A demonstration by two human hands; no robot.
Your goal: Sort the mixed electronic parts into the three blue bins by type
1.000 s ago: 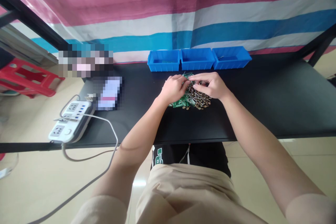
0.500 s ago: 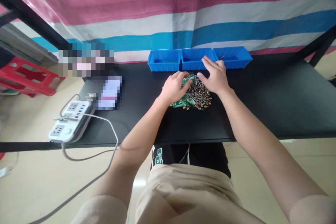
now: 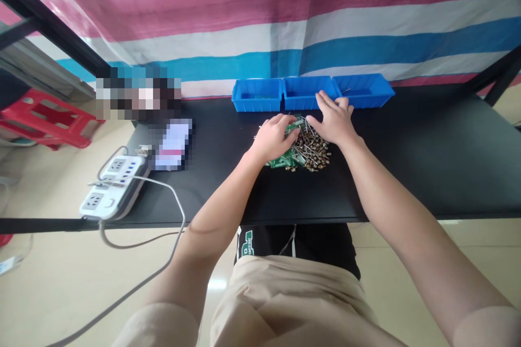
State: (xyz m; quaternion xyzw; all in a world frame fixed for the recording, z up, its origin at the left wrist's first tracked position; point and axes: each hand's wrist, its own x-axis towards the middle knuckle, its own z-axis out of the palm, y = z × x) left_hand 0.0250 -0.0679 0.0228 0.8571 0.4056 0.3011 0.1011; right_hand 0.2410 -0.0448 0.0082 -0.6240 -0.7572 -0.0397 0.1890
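A mixed pile on the black tabletop holds green plastic pieces (image 3: 287, 160) on its left and metal screws or pins with brownish-gold heads (image 3: 315, 152) on its right. My left hand (image 3: 273, 138) rests on the green side, fingers bent and thumb apart, hiding part of the pile. At the right edge of the pile is my right hand (image 3: 336, 119), its fingers stretched toward the bins and its thumb spread over the metal pieces. Nothing shows in its grasp. Right behind the pile stands the middle blue bin (image 3: 303, 102), partly covered by my right fingertips.
Beside it are a left blue bin (image 3: 258, 105) and a right blue bin (image 3: 372, 98), with a thin metal piece in the right one. Leftward on the table (image 3: 427, 162) lie a power strip (image 3: 118, 187) with a looping cable and a blurred phone-like object (image 3: 174, 143). A striped sheet (image 3: 228, 16) hangs behind.
The view has shifted slightly. Both hands keep nearly the same place at the pile, with the right fingers a little changed in pose.
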